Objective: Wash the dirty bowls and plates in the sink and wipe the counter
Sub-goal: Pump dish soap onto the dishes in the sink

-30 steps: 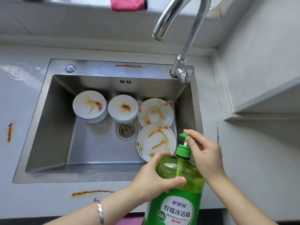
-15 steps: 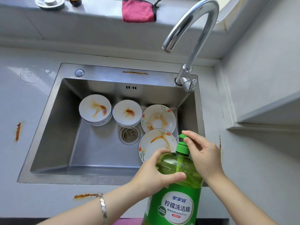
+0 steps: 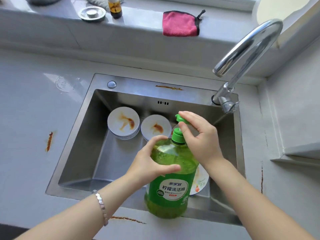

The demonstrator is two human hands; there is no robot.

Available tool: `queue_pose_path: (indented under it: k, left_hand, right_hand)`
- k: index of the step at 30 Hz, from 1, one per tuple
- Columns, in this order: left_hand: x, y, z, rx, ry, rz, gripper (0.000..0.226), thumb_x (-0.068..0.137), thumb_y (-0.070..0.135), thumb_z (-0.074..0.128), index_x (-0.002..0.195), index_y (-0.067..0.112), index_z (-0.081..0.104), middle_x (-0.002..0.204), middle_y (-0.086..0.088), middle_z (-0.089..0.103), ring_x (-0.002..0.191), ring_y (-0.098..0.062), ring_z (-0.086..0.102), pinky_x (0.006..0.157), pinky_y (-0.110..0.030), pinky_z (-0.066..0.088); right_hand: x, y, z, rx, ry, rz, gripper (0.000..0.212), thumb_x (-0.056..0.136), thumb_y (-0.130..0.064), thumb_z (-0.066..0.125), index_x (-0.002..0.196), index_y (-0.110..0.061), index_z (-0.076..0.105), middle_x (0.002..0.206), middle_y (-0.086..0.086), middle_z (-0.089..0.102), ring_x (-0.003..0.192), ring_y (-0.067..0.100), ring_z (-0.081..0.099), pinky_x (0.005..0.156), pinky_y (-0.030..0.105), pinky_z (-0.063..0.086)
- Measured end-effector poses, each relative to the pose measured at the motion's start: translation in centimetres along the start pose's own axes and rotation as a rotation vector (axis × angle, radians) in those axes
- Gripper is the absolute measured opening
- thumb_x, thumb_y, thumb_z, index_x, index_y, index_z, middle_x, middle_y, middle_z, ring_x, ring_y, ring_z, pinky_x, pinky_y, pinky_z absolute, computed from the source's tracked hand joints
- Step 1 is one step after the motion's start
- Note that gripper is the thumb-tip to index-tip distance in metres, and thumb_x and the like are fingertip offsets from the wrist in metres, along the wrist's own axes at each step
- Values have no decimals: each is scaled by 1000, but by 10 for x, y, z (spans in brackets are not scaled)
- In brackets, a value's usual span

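A large green dish-soap bottle (image 3: 170, 184) is held over the steel sink (image 3: 81, 139). My left hand (image 3: 149, 163) grips its shoulder. My right hand (image 3: 199, 137) pinches the green pump head (image 3: 180, 119) at the top. Two white bowls with brown sauce stains, a left bowl (image 3: 123, 122) and a middle bowl (image 3: 155, 128), stand at the back of the basin. A floral plate (image 3: 200, 182) shows partly behind the bottle; another plate is hidden by my right hand.
The curved faucet (image 3: 242, 56) rises at the sink's back right. A pink cloth (image 3: 180, 24), a metal strainer lid (image 3: 91, 13) and a small brown bottle (image 3: 115, 7) sit on the sill. Brown sauce streaks mark the counter: left streak (image 3: 49, 141), front streak (image 3: 128, 219), right streak (image 3: 262, 179).
The bottle moved forward over the sink, now covering the plates. The pump head has come up, with my right hand still on it. The view tilted up toward the sill.
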State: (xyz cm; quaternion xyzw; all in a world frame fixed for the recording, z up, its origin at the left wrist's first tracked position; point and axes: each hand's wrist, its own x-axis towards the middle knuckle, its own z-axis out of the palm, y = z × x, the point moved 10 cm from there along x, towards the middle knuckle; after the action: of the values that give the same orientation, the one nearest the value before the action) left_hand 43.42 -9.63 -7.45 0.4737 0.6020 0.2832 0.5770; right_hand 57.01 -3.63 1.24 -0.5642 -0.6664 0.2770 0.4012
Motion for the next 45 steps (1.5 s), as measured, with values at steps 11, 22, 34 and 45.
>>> queue_pose_path:
  k: [11,22,34,45]
  left_hand:
    - [33,-38,-18,-124,-75,-87,62,59,24,87,106,47,53,113,5,63,94,-11,66,68,-19,55]
    - [47,-51,-15,-138,-82,-139,66,44,45,81,104,51,53,110,9,64,93,-8,66,66,-20,55]
    - [42,-59,-62,-37,-58,-113,75,40,47,83,109,46,55,109,17,65,99,-4,64,92,-34,52]
    - [29,-75,-132,-69,62,-140,71,41,47,80,107,49,55,105,12,67,93,-8,67,75,-31,58]
  right_hand:
    - [11,29,45,-75,183,133,19,80,-4,68,99,-3,72,97,-2,67,100,-9,50,88,-4,33]
    - [14,47,57,-123,110,196,17,79,-2,70,95,-3,74,97,6,72,97,-12,49,82,-9,30]
    - [31,21,84,43,9,221,20,82,-10,69,101,-12,73,99,-13,62,99,-13,51,88,0,38]
    - [33,2,154,172,88,240,18,82,-9,68,100,-11,73,99,-10,66,96,1,62,92,20,48]
